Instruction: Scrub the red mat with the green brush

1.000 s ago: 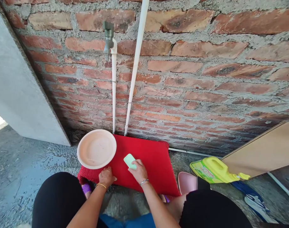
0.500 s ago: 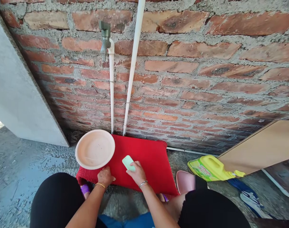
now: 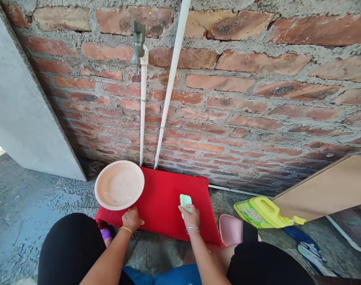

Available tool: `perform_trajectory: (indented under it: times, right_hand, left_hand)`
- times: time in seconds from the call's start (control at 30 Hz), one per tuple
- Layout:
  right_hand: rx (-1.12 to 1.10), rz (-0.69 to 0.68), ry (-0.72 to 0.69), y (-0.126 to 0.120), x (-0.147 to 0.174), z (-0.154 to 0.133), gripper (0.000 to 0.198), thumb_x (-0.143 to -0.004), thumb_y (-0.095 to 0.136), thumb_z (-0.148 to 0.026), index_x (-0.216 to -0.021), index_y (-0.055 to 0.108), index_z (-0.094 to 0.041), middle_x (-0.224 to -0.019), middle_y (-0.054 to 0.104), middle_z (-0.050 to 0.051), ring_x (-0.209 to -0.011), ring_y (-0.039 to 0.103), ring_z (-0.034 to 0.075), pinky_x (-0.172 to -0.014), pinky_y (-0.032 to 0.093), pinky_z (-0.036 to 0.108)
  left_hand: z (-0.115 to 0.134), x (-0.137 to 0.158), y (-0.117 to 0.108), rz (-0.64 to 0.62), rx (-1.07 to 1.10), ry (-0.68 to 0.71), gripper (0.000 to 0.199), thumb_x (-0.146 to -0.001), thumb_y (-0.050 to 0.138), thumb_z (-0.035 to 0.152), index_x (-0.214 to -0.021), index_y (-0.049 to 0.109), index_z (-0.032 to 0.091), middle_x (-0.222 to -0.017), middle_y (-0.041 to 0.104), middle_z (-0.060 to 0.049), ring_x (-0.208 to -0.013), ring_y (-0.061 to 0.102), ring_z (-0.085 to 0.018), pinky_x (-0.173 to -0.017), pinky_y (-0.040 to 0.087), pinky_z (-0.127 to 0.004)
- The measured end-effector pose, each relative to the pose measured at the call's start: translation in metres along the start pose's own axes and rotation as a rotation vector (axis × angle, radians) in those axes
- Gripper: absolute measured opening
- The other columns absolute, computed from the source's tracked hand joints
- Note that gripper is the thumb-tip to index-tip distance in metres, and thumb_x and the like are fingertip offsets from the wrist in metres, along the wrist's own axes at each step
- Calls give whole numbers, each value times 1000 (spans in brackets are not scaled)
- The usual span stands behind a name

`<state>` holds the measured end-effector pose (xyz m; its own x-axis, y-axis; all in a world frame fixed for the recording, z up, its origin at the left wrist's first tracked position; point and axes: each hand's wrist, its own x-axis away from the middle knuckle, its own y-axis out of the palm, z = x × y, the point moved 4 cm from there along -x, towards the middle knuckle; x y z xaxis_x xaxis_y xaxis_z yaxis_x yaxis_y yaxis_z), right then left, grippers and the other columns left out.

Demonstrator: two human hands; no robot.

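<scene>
A red mat with a shaggy edge is spread out in front of me, low against the wall. My right hand is closed around a pale green scrubbing brush, which is against the right part of the mat. At the mat's near left edge, my left hand presses down and grips the cloth, thumb pointing right; its fingertips are hidden. Just beyond that hand a pale pink basin sits on the mat's left end, with a little water visible inside.
A yellow detergent jug lies at the right beside a pink scoop-like vessel. Blue-and-white flip-flops are farther right. Behind the mat rises a brick wall with a tap and white pipes. A grey slab leans at left.
My right hand has moved the scrubbing brush to the right across the mat. My left hand stays at the near left edge. The view has shifted slightly.
</scene>
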<state>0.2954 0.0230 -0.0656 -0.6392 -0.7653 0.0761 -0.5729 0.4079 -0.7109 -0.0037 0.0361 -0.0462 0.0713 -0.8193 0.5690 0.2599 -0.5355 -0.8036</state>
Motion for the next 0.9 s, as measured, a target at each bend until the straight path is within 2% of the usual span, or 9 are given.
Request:
perform_trajectory:
  times: [0.1,0.2,0.27,0.4,0.5,0.57,0.73,0.8,0.9]
  right_hand:
    - [6,-229,-309,41,35,-32,24,-58,70,-33,-80,63,-25,-83,54,0,-76,56,16,-72,44,27]
    - [44,-338,-457,61,50,-49,22,-58,70,-29,-79,63,-27,-84,54,-2,-78,57,15,-73,44,25]
    - [53,-274,-430,55,39,-45,22,-60,69,-31,-81,63,-26,-85,55,-1,-78,57,15,-73,44,25]
    - [114,-23,-171,19,-4,-13,28,-70,61,-43,-86,63,-21,-79,55,1,-66,54,16,-62,44,27]
    - [194,54,-69,3,-15,0,31,-75,57,-45,-87,62,-18,-76,55,2,-64,52,17,-60,43,29]
    - [270,29,-113,5,-6,-7,29,-73,61,-42,-88,64,-18,-81,56,4,-70,53,18,-65,43,30]
    - [434,-158,-459,28,30,-44,16,-74,58,-21,-86,67,-25,-94,56,4,-87,53,17,-79,39,28]
    - [420,-185,-447,28,28,-45,20,-76,52,-17,-86,67,-25,-92,56,3,-87,53,16,-81,38,26]
    - [386,-198,-313,21,13,-33,21,-79,48,-23,-89,67,-22,-89,56,3,-83,55,16,-79,40,26]
  left_hand:
    - [0,2,-1,2,-3,-8,52,-62,67,33,-109,56,15,-113,64,-14,-105,61,-26,-85,49,-33]
    - [0,5,-3,6,-19,-7,51,-63,66,34,-110,55,16,-113,64,-13,-104,62,-25,-85,49,-33]
    - [0,5,-4,9,-29,1,51,-64,66,36,-110,55,17,-112,65,-12,-104,62,-25,-85,49,-33]
    - [0,3,-4,3,-33,-1,51,-64,67,36,-110,56,17,-113,65,-12,-104,62,-24,-85,49,-32]
    - [0,0,-3,-3,-20,-5,50,-62,67,34,-108,57,16,-112,65,-12,-104,62,-25,-84,49,-32]
    - [1,0,-3,-4,-20,-7,51,-62,67,34,-109,57,15,-112,65,-13,-103,62,-25,-84,50,-33]
    - [1,2,-3,-1,-30,-6,50,-62,67,34,-108,57,15,-112,65,-12,-104,62,-25,-84,50,-33]
    - [1,2,-3,11,-29,2,49,-63,67,35,-107,57,16,-111,65,-12,-103,62,-25,-83,50,-32]
    - [1,2,-2,26,-19,4,48,-63,68,35,-106,57,17,-110,66,-12,-103,62,-25,-83,49,-32]
